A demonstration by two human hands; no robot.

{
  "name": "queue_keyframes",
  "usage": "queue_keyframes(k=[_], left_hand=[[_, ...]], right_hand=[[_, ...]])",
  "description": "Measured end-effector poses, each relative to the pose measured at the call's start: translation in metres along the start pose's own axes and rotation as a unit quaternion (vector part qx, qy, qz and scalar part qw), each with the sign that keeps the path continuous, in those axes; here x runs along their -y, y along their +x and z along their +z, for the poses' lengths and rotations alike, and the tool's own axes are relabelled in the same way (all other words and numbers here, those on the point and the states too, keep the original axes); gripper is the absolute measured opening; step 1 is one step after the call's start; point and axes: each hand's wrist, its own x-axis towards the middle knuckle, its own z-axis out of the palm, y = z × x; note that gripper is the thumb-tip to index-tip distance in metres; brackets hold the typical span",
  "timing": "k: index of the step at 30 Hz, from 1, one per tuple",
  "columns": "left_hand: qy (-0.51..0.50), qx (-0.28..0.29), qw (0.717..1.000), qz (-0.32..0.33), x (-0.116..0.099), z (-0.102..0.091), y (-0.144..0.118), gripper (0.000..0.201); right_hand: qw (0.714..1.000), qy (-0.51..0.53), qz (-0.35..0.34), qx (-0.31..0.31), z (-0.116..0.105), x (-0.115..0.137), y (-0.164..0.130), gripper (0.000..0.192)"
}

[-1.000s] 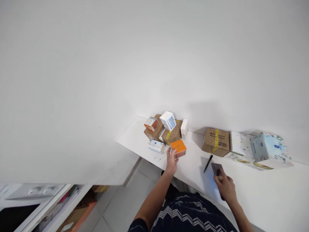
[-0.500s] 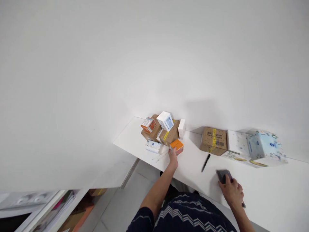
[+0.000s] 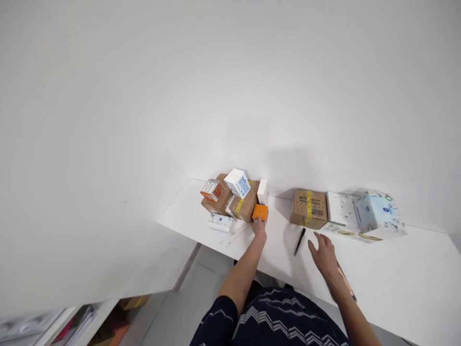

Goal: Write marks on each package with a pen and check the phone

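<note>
Fingers of the left hand pinch the orange box by the pile near the worktop's left back corner — right hand spread, empty, pen just left.

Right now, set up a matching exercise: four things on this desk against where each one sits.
Things:
1. orange box
2. black pen
3. blue tissue pack
4. taped cardboard box

Places:
A. lying between the two hands
B. far right, on a white printed box
C. at the left hand's fingertips
D. alone by the wall, behind the pen

Pairs: 1-C, 2-A, 3-B, 4-D
</note>
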Motion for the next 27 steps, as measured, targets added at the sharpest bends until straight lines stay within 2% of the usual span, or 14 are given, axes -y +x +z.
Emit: queue_keyframes(k=[2, 4, 6, 9, 12, 18, 20, 23, 27], left_hand=[[0.032, -0.014, 0.999, -0.031, 0.0, -0.003, -0.006, 0.036], [0.066, -0.001, 0.996, -0.063, 0.004, -0.004, -0.016, 0.036], [0.1, 0.035, 0.991, -0.076, 0.01, -0.002, -0.029, 0.035], [0.137, 0.111, 0.983, -0.058, 0.016, 0.01, -0.043, 0.03], [0.153, 0.176, 0.972, -0.021, 0.017, 0.028, -0.046, 0.026], [0.177, 0.287, 0.941, -0.008, 0.021, 0.058, -0.04, 0.043], [0.179, 0.316, 0.932, -0.002, 0.023, 0.06, -0.043, 0.047], [0.172, 0.331, 0.927, 0.024, 0.018, 0.057, -0.051, 0.053], [0.147, 0.324, 0.93, 0.089, -0.011, 0.042, -0.069, 0.052]], right_hand=[[0.998, 0.029, -0.022, -0.056, -0.008, 0.011, 0.02, 0.05], [0.996, 0.021, -0.03, -0.082, -0.016, 0.022, 0.039, 0.049], [0.996, -0.012, -0.007, -0.084, -0.021, 0.032, 0.055, 0.05], [0.995, -0.053, 0.054, -0.067, -0.022, 0.04, 0.067, 0.054], [0.996, -0.017, 0.063, -0.063, -0.019, 0.042, 0.068, 0.054], [0.992, 0.082, 0.052, -0.076, -0.013, 0.034, 0.062, 0.051], [0.989, 0.104, 0.055, -0.085, -0.012, 0.032, 0.065, 0.051], [0.984, 0.14, 0.052, -0.092, -0.017, 0.035, 0.069, 0.052], [0.977, 0.187, 0.039, -0.089, -0.048, 0.061, 0.057, 0.052]])
